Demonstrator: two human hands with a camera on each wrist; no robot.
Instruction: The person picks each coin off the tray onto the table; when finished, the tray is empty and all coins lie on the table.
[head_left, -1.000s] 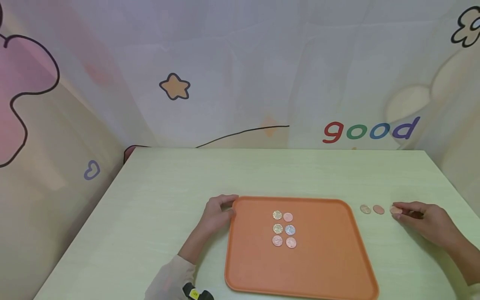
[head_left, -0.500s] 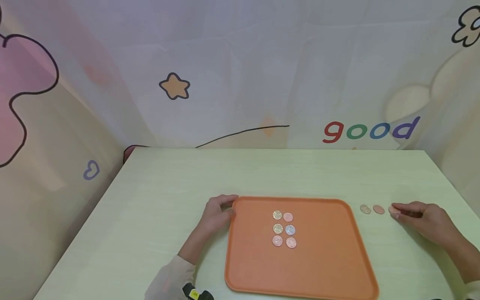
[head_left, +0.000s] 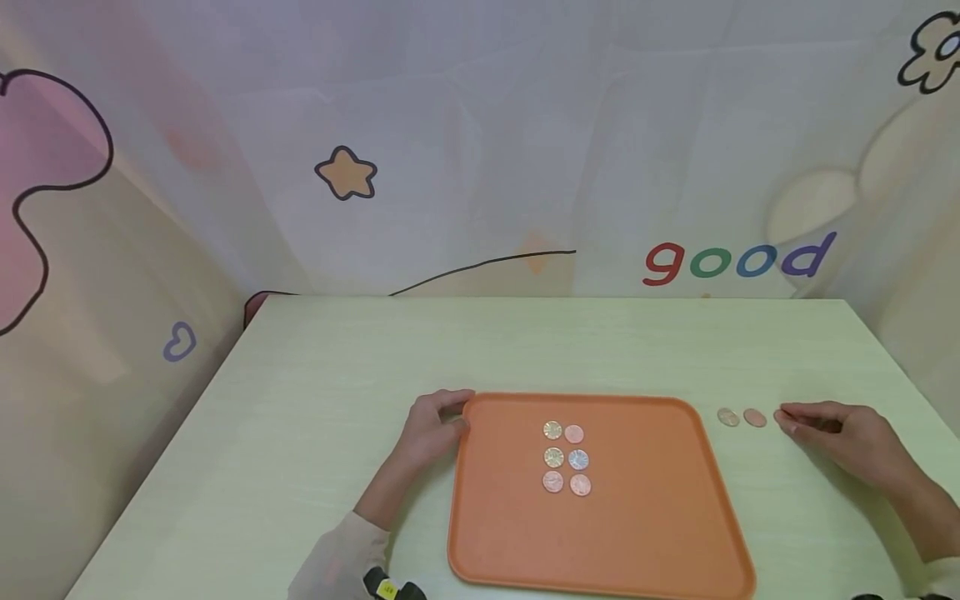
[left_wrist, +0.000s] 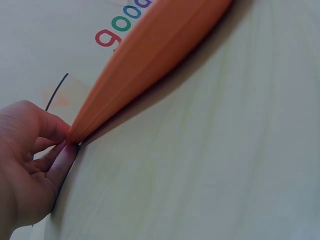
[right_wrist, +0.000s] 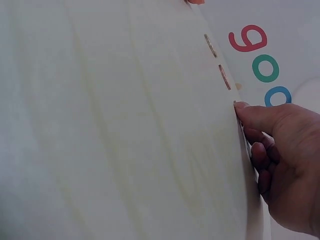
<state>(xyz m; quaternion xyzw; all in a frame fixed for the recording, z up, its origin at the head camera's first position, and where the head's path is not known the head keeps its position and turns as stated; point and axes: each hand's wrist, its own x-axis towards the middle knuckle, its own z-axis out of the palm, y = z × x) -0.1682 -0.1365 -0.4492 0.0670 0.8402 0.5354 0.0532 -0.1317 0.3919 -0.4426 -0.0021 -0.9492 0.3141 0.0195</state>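
An orange tray (head_left: 630, 533) lies on the table, and my left hand (head_left: 432, 429) grips its far left corner. In the left wrist view the fingers and thumb of that hand (left_wrist: 30, 165) meet at the tray's rim (left_wrist: 150, 55). Several coins sit in two columns on the tray, among them a gold coin (head_left: 552, 430) and a bluish-silver coin (head_left: 578, 459). To the tray's right, my right hand (head_left: 855, 437) pinches a coin (head_left: 777, 416) at the tabletop; its fingertips hide most of it. Left of that lie a reddish coin (head_left: 754, 417) and a gold-toned coin (head_left: 728, 417).
The pale green table (head_left: 300, 350) ends at a printed cloth backdrop (head_left: 480, 150) behind and at both sides. Near my left sleeve (head_left: 341, 558) a black strap-like item (head_left: 393, 587) shows at the bottom edge.
My right fingers have shifted slightly left toward the two loose coins and now cover more of the pinched coin. My left hand, the tray and the coins on it stay put.
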